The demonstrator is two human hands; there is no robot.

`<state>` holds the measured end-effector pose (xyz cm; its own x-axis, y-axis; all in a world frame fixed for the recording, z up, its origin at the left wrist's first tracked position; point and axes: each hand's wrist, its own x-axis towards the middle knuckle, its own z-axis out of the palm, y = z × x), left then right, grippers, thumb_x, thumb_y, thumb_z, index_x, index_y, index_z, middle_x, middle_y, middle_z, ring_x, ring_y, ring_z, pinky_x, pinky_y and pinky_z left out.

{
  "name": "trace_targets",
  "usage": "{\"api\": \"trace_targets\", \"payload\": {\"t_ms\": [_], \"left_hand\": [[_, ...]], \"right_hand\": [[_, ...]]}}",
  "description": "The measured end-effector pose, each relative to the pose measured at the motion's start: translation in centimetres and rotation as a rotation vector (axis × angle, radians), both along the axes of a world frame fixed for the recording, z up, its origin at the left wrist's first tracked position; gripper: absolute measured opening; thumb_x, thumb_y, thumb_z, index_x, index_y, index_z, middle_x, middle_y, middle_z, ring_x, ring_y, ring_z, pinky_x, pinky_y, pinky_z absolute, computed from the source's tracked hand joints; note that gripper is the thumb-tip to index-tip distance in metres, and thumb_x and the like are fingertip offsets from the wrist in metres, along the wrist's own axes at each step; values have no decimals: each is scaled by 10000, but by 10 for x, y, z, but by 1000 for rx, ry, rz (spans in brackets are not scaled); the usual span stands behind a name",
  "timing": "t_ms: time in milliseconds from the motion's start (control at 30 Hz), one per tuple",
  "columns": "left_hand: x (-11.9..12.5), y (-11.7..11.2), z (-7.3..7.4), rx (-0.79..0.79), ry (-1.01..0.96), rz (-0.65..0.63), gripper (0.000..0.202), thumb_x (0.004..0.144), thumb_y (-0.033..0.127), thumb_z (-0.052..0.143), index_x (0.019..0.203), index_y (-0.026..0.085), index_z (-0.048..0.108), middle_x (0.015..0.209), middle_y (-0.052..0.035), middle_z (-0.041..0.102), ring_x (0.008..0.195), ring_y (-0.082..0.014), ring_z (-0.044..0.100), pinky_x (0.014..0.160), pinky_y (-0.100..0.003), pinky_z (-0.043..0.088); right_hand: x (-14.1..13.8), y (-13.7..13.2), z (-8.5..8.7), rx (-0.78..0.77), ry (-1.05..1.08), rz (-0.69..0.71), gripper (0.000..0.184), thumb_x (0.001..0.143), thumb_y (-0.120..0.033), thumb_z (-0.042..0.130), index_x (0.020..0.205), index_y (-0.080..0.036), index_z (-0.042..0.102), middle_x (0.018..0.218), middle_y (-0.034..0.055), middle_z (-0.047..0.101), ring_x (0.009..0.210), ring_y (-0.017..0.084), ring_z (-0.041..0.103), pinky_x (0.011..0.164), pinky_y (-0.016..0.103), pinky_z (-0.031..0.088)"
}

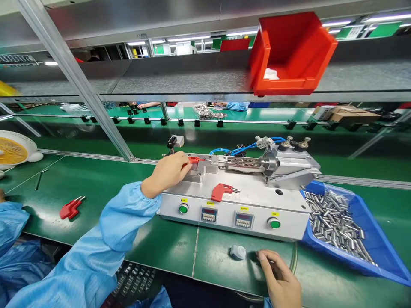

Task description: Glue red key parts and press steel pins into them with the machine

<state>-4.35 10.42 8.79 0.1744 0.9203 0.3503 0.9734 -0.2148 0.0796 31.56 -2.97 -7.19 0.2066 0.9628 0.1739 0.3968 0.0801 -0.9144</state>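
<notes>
My left hand [170, 170] is closed around a red handle-shaped plastic part [193, 160] at the left end of a bench machine [234, 222]. A thin metal rod runs from that part toward the machine's central guide block. My right hand [279, 276] rests low over the green bench, with thumb and forefinger tips together; whatever lies between them is too small to make out. Just left of it is a small grey-white cap-like piece [238, 252]. On the machine's top lies another red part [222, 192] with metal pins.
A blue bin [382, 239] full of short metal tubes stands right of the machine. One more red part [71, 208] lies on the bench at left, near a co-worker's blue sleeve [12, 222]. A red bin [292, 55] sits on the shelf above; a fan [14, 149] stands far left.
</notes>
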Motion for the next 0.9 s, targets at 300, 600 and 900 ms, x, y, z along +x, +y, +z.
{"api": "trace_targets", "payload": {"t_ms": [300, 600, 900], "left_hand": [[-3, -81, -71, 238, -186, -382, 272, 1087, 265, 452, 959, 207, 684, 769, -25, 705, 665, -166, 664, 644, -270, 507], [-13, -94, -94, -66, -224, -325, 207, 1083, 260, 430, 1142, 243, 627, 958, -40, 783, 754, -195, 742, 652, -270, 525], [2, -95, -107, 63, -433, -188, 150, 1049, 250, 525, 959, 225, 642, 622, 58, 616, 518, -114, 587, 563, -233, 425]], "right_hand": [[16, 5, 33, 101, -147, -52, 563, 920, -633, 667, 1301, -219, 685, 1077, 113, 765, 881, 270, 748, 786, 365, 661], [28, 70, 77, 64, -308, 129, 491, 910, -724, 617, 1004, -243, 651, 679, 18, 651, 630, 224, 658, 656, 347, 576], [24, 70, 65, 40, -225, -5, 457, 861, -681, 686, 974, -244, 609, 678, 12, 636, 655, 227, 651, 684, 362, 583]]}}
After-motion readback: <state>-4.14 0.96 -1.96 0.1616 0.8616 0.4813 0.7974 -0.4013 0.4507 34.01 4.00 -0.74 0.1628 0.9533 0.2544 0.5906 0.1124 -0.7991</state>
